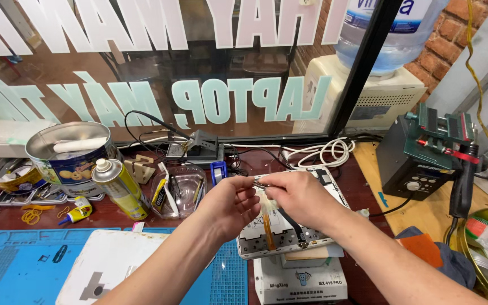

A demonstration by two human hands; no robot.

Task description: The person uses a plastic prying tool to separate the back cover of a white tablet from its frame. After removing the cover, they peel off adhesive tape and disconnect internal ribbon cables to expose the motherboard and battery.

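My left hand (pixel 230 204) and my right hand (pixel 297 199) meet above an opened white tablet chassis (pixel 280 234). Together their fingertips pinch a small thin metallic part (pixel 260 182), which looks like tweezers or a tiny tool; its exact kind is unclear. An orange flex ribbon (pixel 269 230) and a dark cable run across the tablet's inside below my hands. The tablet rests on a white boxy heating unit (pixel 300 279).
A blue work mat (pixel 24 260) carries a white back cover (pixel 108 265). A yellow spray can (pixel 121 189), biscuit tin (pixel 69 158), clear plastic tub (pixel 179 192) and glue tube (pixel 77 213) stand left. A black soldering station (pixel 410 161) stands right; white cables (pixel 323 152) lie behind.
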